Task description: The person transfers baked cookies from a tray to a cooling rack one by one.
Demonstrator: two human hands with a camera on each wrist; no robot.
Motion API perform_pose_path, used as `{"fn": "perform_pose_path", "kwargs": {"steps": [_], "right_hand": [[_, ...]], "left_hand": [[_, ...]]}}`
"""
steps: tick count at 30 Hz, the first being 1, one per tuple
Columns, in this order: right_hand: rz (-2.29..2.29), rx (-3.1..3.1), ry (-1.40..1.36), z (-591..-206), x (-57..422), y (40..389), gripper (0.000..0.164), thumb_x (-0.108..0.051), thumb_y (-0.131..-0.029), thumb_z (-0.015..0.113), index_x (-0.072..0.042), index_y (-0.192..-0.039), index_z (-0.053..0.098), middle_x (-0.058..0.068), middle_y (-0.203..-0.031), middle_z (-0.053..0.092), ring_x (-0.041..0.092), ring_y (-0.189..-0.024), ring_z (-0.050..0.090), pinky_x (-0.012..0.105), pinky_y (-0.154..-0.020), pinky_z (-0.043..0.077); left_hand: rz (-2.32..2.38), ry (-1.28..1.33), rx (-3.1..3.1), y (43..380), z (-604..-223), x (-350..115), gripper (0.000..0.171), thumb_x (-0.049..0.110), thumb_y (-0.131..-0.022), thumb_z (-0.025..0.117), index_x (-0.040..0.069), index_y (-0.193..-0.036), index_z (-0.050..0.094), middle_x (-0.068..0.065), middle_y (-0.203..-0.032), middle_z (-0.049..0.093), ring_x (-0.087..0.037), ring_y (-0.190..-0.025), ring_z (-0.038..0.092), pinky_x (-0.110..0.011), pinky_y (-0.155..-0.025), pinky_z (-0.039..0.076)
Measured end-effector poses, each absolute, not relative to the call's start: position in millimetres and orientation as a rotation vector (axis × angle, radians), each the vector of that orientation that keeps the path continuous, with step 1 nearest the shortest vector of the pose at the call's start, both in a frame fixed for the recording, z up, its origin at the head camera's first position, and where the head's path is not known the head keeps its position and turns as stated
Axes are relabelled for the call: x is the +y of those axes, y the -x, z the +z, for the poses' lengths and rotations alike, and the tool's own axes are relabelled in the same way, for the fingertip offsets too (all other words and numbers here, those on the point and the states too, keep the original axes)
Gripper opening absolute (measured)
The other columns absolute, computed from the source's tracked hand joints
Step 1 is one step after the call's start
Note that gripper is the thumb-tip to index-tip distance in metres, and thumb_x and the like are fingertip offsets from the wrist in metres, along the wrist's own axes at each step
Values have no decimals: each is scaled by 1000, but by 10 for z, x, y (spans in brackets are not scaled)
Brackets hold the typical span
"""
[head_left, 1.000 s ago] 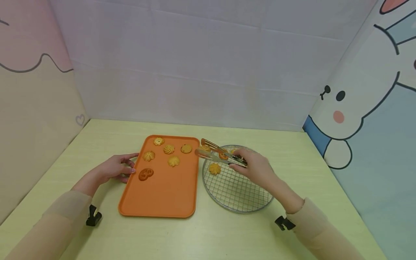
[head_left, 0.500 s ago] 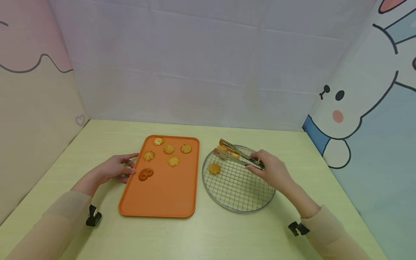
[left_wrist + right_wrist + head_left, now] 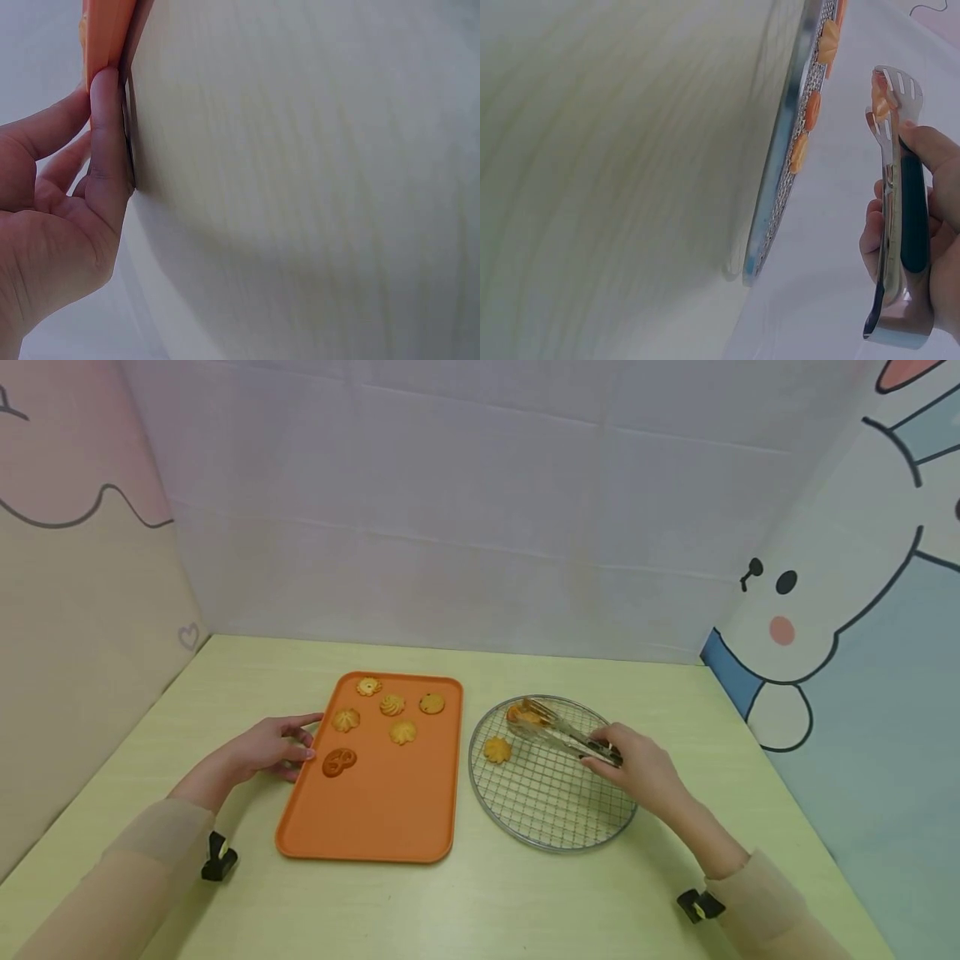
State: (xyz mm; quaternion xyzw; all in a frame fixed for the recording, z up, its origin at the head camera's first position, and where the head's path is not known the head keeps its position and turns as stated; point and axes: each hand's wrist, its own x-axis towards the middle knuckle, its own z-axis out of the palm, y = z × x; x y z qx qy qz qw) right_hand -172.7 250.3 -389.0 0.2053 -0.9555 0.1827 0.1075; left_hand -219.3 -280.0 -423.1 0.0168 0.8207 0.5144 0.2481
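My left hand is at the left edge of an orange tray, pinching its rim in the left wrist view. Several cookies lie on the tray, among them a brown pretzel-shaped one. With my right hand I grip metal serving tongs with dark handle panels. Their slotted tips hold a golden cookie, seen in the right wrist view. In the head view, the tips are over the back left of a round wire rack, overlapping cookies there. A flower-shaped cookie lies on the rack nearby.
Tray and rack stand side by side on a pale wooden table, a narrow strip between them. A white cloth wall closes off the back, and printed panels stand at both sides.
My right hand has moved right, carrying the tongs and cookie from the gap beside the tray to over the rack, then lower. My left hand stays at the tray's edge.
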Motion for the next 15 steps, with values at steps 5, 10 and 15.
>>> {"fn": "perform_pose_path", "kwargs": {"steps": [5, 10, 15], "right_hand": [[506, -2833, -606, -3953, 2550, 1729, 34, -28, -82, 73, -6, -107, 66, 6, -97, 64, 13, -70, 57, 30, -56, 46], [459, -2833, -619, -4017, 2597, 1745, 35, -31, -81, 74, -7, -106, 66, 7, -99, 65, 20, -78, 63, 35, -58, 51], [452, -2847, -627, -4063, 2639, 1789, 35, -31, -82, 74, -7, -107, 66, 6, -98, 65, 22, -82, 63, 36, -59, 52]], "left_hand": [[1407, -58, 2233, 2184, -4219, -2786, 75, 6, -90, 61, 7, -151, 17, -15, -109, 43, -16, -73, 58, -35, -64, 58], [1410, -54, 2234, 2188, -4219, -2786, 75, 6, -90, 62, 7, -151, 18, -15, -109, 43, -15, -73, 58, -36, -64, 58], [1411, -57, 2238, 2185, -4218, -2792, 75, 6, -89, 63, 5, -151, 19, -15, -107, 43, -15, -73, 58, -35, -64, 58]]}}
